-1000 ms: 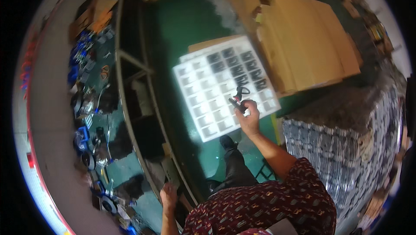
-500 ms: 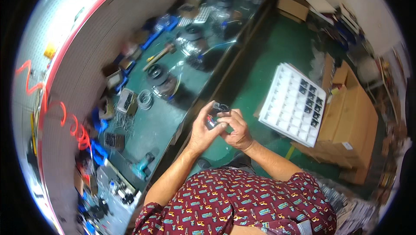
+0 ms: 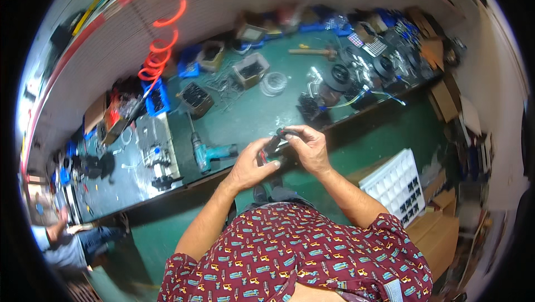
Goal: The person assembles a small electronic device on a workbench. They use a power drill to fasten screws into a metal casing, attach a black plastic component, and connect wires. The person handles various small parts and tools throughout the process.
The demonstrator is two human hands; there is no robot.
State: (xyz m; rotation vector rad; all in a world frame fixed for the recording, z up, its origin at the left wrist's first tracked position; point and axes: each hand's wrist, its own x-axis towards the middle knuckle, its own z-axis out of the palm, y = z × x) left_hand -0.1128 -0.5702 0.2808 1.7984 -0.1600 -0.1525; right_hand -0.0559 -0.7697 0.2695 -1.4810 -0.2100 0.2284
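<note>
Both hands meet in front of my body, just off the bench's front edge. My left hand [image 3: 251,165] is closed round a small dark part [image 3: 272,146] with a red detail, its thumb stretched along the near side. With thumb and forefinger, my right hand [image 3: 312,149] pinches a small black piece [image 3: 286,132] at the upper end of that part. Whether the two pieces are joined cannot be made out. Nearest on the bench lies a teal cordless drill [image 3: 212,154], left of my hands.
Along the green bench [image 3: 245,115] lie a wire coil [image 3: 274,83], a box of dark small parts [image 3: 195,98], a hammer [image 3: 312,52] and black round assemblies [image 3: 337,77]. A red coiled hose [image 3: 159,57] hangs above. A white tray [image 3: 384,185] rests by cardboard boxes at right. Another person [image 3: 72,243] is at far left.
My view has turned left toward the bench, so the drill and bench front come closer to centre. My right fingers have shifted to the upper end of the held part.
</note>
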